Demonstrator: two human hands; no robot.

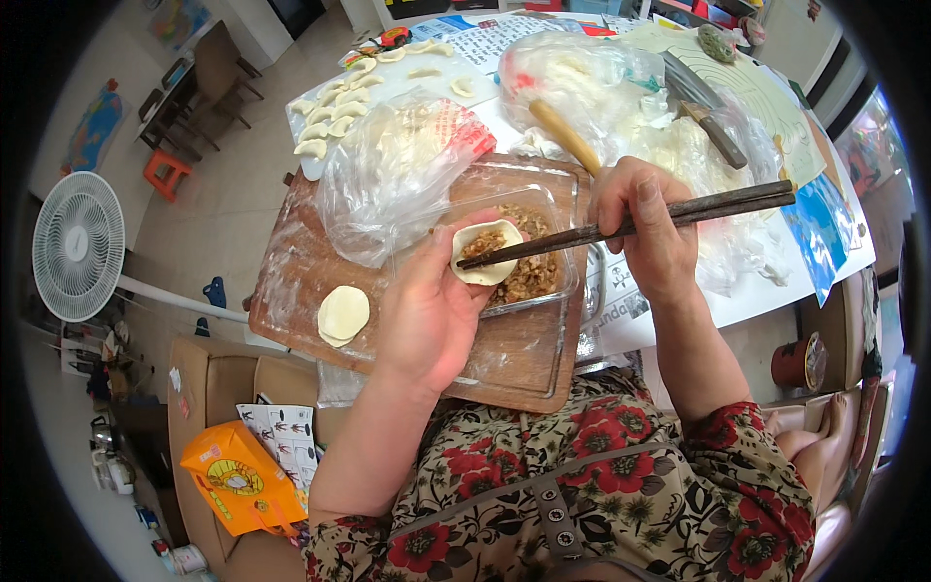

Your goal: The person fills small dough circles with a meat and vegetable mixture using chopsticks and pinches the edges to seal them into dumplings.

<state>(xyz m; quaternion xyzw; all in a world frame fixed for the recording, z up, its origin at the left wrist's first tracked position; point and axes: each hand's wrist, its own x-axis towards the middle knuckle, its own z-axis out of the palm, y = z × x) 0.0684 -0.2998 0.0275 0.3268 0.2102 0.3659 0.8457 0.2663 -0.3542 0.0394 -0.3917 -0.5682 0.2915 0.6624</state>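
Note:
On the palm and fingers of my left hand (429, 313) lies a round dough wrapper (502, 273) with a small heap of minced filling (484, 244) on it. My right hand (647, 225) grips a pair of dark wooden chopsticks (567, 238), their tips touching the filling and wrapper. Beneath the left hand, a clear plastic container (571, 291) of the same filling stands on a wooden cutting board (291, 284) dusted with flour. A short stack of round wrappers (343, 316) rests on the board to the left.
Behind the board lies a plastic bag (393, 174) with pale contents. Several folded dumplings (349, 109) sit on a white board (436, 84). A rolling pin (564, 134), cleaver (691, 80) and more plastic bags (582, 73) are at the back right. A standing fan (76, 247) is at left.

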